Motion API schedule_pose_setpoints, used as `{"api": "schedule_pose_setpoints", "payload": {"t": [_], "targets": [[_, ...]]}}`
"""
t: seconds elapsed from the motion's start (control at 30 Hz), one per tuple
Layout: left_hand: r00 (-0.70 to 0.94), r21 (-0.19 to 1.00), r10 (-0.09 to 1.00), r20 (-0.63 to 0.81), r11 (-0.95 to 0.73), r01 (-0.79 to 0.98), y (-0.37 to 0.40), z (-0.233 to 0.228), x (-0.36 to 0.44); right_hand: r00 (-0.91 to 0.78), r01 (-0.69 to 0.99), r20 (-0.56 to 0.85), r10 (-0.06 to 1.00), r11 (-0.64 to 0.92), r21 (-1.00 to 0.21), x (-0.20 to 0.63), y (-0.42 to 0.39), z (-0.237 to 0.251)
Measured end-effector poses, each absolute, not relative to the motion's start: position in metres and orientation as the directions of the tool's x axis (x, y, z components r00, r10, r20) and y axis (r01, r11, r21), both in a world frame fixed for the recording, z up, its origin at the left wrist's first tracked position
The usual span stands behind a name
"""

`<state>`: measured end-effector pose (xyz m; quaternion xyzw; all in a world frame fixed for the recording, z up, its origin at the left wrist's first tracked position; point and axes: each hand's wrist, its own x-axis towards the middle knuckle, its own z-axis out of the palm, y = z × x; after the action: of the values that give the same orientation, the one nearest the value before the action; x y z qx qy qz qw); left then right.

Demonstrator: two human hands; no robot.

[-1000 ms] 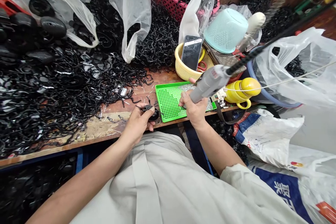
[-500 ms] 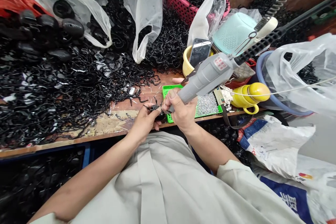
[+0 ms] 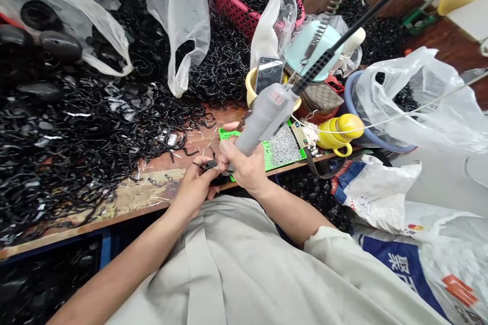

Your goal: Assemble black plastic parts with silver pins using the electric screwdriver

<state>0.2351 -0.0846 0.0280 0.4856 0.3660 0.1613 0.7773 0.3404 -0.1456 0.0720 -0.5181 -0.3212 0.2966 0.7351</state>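
Note:
My right hand [image 3: 247, 165] is wrapped around a grey electric screwdriver [image 3: 263, 117], which tilts with its cable end up and to the right. Its tip points down at a small black plastic part [image 3: 209, 164]; the fingers hide the contact point. My left hand [image 3: 196, 180] pinches that black part near the bench's front edge, and the two hands almost touch. Just beyond the right hand lies a green tray [image 3: 272, 161] filled with small silvery screws [image 3: 284, 146].
Black plastic pieces [image 3: 87, 127] are heaped over the left of the wooden bench [image 3: 152, 188]. A yellow pot [image 3: 251, 86] with a phone [image 3: 269, 75], a yellow flask [image 3: 341, 129] and a blue tub [image 3: 353, 91] stand to the right. A pink basket [image 3: 236, 7] is behind.
My view has swung to the right, so the scene sits further left. The screwdriver stands somewhat steeper. Both hands keep their holds.

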Motion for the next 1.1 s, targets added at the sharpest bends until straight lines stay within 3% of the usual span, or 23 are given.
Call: {"api": "schedule_pose_setpoints", "payload": {"t": [0.1, 0.27, 0.6, 0.87, 1.03, 1.1], "targets": [[0.674, 0.878, 0.618, -0.406, 0.468, 0.100, -0.088, 0.032, 0.237, 0.683, -0.118, 0.156, 0.714, 0.318, -0.941, 0.367, -0.164, 0.080], [0.648, 0.884, 0.652, -0.395, 0.460, 0.076, -0.098, 0.036, 0.248, 0.829, 0.089, 0.206, 0.520, 0.242, -0.966, 0.408, -0.181, 0.059], [0.533, 0.835, 0.659, -0.531, 0.512, 0.199, -0.103, 0.045, 0.258, 0.816, 0.102, 0.146, 0.560, 0.110, -0.989, 0.410, -0.182, 0.042], [0.550, 0.841, 0.659, -0.513, 0.513, 0.170, -0.103, 0.042, 0.258, 0.807, 0.137, 0.208, 0.553, 0.168, -0.976, 0.409, -0.184, 0.037], [0.571, 0.851, 0.649, -0.502, 0.489, 0.192, -0.102, 0.039, 0.255, 0.847, 0.129, 0.255, 0.467, 0.284, -0.950, 0.394, -0.182, 0.062], [0.584, 0.868, 0.657, -0.476, 0.460, 0.190, -0.102, 0.038, 0.254, 0.844, 0.070, 0.230, 0.484, 0.326, -0.943, 0.381, -0.177, 0.074]]}}
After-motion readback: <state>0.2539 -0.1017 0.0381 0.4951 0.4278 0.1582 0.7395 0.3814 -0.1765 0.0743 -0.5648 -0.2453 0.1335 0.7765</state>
